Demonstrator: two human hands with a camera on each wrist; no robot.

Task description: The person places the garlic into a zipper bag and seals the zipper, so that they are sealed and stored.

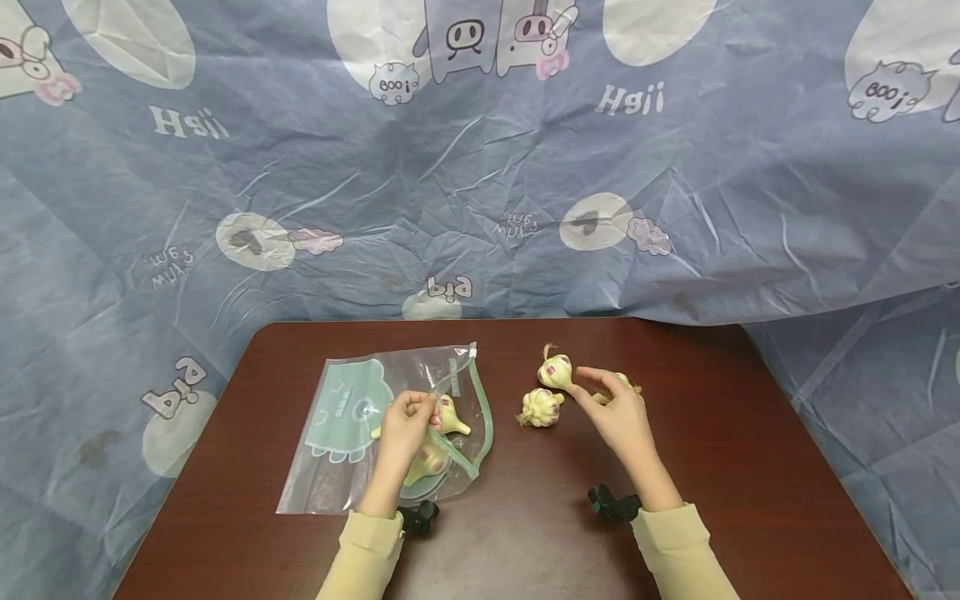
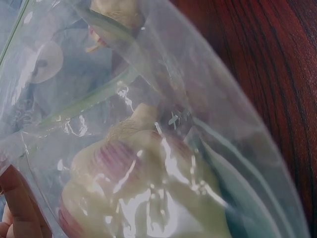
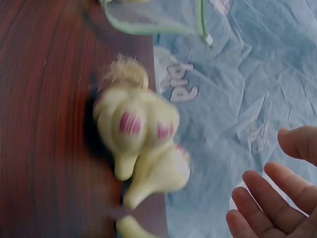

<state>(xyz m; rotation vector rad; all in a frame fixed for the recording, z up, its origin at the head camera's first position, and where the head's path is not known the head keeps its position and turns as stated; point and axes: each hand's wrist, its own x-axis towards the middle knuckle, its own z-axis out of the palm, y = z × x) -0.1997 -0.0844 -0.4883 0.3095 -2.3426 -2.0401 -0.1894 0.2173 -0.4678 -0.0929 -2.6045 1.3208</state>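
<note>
left hand (image 1: 405, 425) pinching the rim of the zip bag (image 1: 348, 421), nearer the desk's (image 1: 525, 533) left edge, mouth facing right — right hand (image 1: 621, 419) well apart, fingers spread, gripping nothing. between them, the near garlic bulb (image 1: 540, 408); beyond, toward the far edge, the far garlic bulb (image 1: 555, 371), just left of the right fingertips — right hand's nearer, and the bulb's long axis slants stem toward it.

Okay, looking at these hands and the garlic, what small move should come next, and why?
Probably close the right hand on the loose garlic bulb by its fingertips. Its thumb and fingers are spread near that bulb's stem, while the left hand pinches the clear bag, which already has garlic inside.
</note>
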